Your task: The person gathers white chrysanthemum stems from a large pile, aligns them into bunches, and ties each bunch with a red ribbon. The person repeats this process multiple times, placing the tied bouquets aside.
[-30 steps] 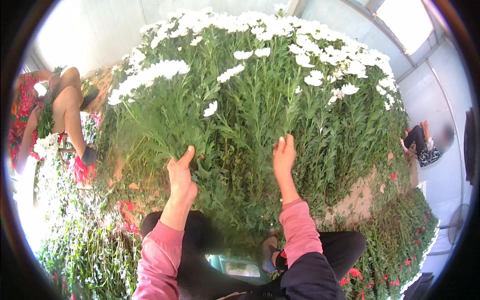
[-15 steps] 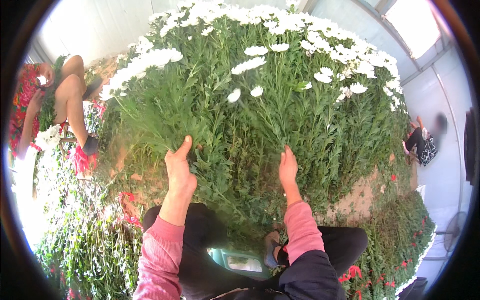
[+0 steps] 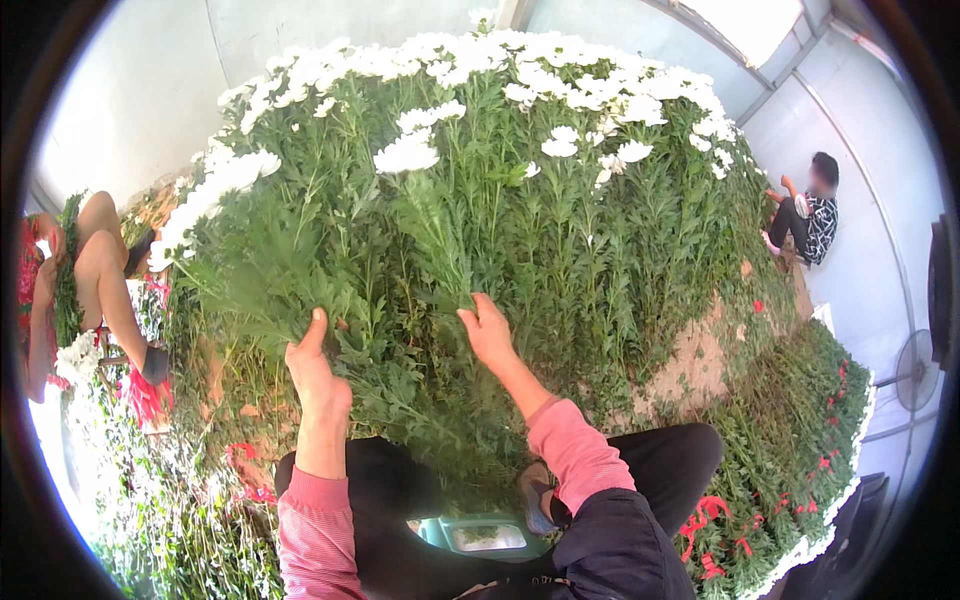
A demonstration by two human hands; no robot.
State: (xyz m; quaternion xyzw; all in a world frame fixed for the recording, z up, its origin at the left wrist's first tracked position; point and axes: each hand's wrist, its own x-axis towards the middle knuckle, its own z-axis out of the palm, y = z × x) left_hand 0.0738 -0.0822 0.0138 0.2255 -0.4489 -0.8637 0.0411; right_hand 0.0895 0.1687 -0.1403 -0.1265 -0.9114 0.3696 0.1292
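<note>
A large heap of cut white chrysanthemums (image 3: 600, 220) lies in front of me, its blooms along the far edge and its leafy stems toward me. My left hand (image 3: 320, 385) is closed around a bunch of chrysanthemums (image 3: 250, 265), which slants up to the left with its white heads at the upper left. In my right hand (image 3: 490, 335) are gripped a few chrysanthemum stems (image 3: 438, 230), held just above the heap, their white heads pointing up and away. Leaves hide part of the fingers of both hands.
Between my knees is a green plastic object (image 3: 485, 535). Bundles with red ties (image 3: 705, 525) lie at the lower right, and more stems (image 3: 180, 490) at the lower left. One person (image 3: 100, 260) sits at the left, another (image 3: 805, 215) at the far right by the wall. A fan (image 3: 915, 370) stands rightward.
My right hand has moved left, toward the left hand, with its chrysanthemum stems. The left hand still holds its bunch. The whole view has shifted a little.
</note>
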